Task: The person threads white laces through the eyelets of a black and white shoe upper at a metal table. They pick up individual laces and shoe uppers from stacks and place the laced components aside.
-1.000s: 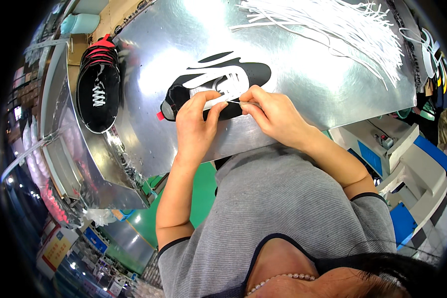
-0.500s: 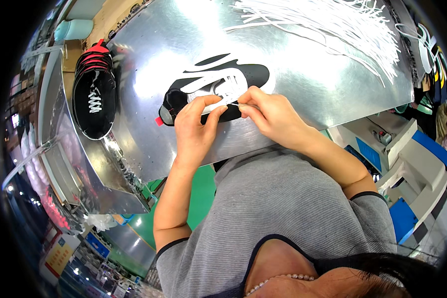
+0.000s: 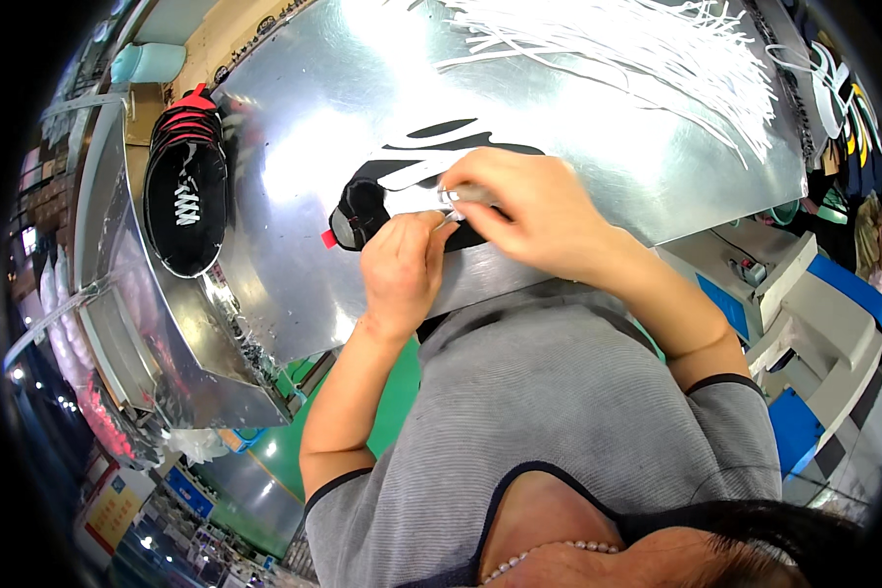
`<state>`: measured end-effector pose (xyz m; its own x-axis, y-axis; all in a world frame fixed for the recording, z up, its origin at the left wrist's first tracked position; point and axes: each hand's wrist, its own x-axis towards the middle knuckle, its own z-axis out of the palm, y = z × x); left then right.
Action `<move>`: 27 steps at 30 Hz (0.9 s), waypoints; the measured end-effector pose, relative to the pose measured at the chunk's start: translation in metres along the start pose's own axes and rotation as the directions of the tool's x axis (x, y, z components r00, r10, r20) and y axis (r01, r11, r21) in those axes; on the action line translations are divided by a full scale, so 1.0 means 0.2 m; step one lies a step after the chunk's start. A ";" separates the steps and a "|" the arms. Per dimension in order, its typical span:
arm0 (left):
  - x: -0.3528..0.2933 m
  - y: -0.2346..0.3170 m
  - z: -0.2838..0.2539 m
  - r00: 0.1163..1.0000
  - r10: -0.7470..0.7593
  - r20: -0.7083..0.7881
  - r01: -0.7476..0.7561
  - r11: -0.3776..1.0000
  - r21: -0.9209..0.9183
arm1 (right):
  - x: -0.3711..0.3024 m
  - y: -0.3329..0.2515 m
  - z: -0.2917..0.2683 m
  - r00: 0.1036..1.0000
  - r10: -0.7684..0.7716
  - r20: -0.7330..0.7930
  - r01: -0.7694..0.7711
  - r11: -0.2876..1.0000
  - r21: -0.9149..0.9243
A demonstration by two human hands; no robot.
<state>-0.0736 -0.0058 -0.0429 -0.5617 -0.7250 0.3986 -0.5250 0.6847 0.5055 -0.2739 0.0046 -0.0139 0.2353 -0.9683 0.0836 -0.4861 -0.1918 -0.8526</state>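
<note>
Necklace (image 3: 534, 561) of pale beads, just one, lies nearest, above one grey shirt (image 3: 549, 402) with dark trim. Beyond the shirt, two bare hands meet over one metal desk (image 3: 676, 186). The left hand (image 3: 400, 269) is at the near side of one shoe (image 3: 412, 174), its thumb and fingers brought close together; whether they pinch the shoe, a lace or nothing, I cannot tell. The right hand (image 3: 544, 211) has its fingers closed around one small tool (image 3: 477, 196) with a brownish-grey handle, the metal end just beside the left fingertips. The shoe, black and white with one red tab (image 3: 328, 238) at its left end, lies on the desk before the person, partly hidden by both hands. Well apart to its left is one black shoe (image 3: 186, 191) with red bands and white zigzags. Farther off sit one bundle of white laces (image 3: 647, 59), too many to count, at the far right, and one pale blue bin (image 3: 149, 63) at the far left.
</note>
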 end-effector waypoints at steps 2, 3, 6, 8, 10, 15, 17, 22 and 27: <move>-0.01 0.00 -0.01 0.999 0.045 0.024 -0.046 0.998 0.034 | 0.08 0.01 0.05 0.984 -0.171 0.049 0.171 0.985 0.004; -0.02 0.01 -0.01 0.997 0.063 0.038 -0.065 0.996 0.054 | 0.12 0.01 0.05 0.966 0.019 0.256 -0.014 1.000 -0.022; -0.02 0.00 -0.02 0.991 0.131 -0.036 -0.129 0.991 0.046 | 0.08 0.06 0.05 0.959 0.110 0.260 -0.054 0.976 -0.213; -0.03 -0.01 -0.02 0.987 0.155 -0.035 -0.153 0.987 0.042 | 0.06 0.06 0.04 0.962 0.108 0.251 -0.080 0.989 -0.121; -0.04 -0.03 -0.01 0.985 0.171 -0.032 -0.170 0.985 0.016 | 0.04 0.10 0.06 0.979 0.074 0.190 -0.090 0.993 0.081; -0.03 -0.02 -0.02 0.995 0.084 0.047 -0.080 0.993 -0.092 | 0.07 0.05 0.02 0.986 0.162 0.029 -0.159 0.894 0.419; -0.03 -0.02 -0.04 0.992 0.053 0.116 -0.041 0.993 -0.110 | 0.15 -0.03 -0.09 0.958 0.242 -0.155 -0.029 0.617 0.786; 0.00 0.04 -0.08 0.927 -0.337 0.164 0.369 0.896 -0.246 | 0.10 0.11 0.13 0.965 0.260 0.044 -0.241 0.806 0.541; 0.09 0.04 -0.07 0.703 -0.685 0.193 0.704 0.627 -0.334 | 0.12 0.13 0.17 0.985 0.169 0.045 -0.171 0.868 0.466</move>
<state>-0.0786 -0.0149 -0.0210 -0.1588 -0.9638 -0.2143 -0.5110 -0.1055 0.8531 -0.2522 -0.0187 -0.0505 0.1872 -0.9786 -0.0852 -0.0699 0.0732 -0.9949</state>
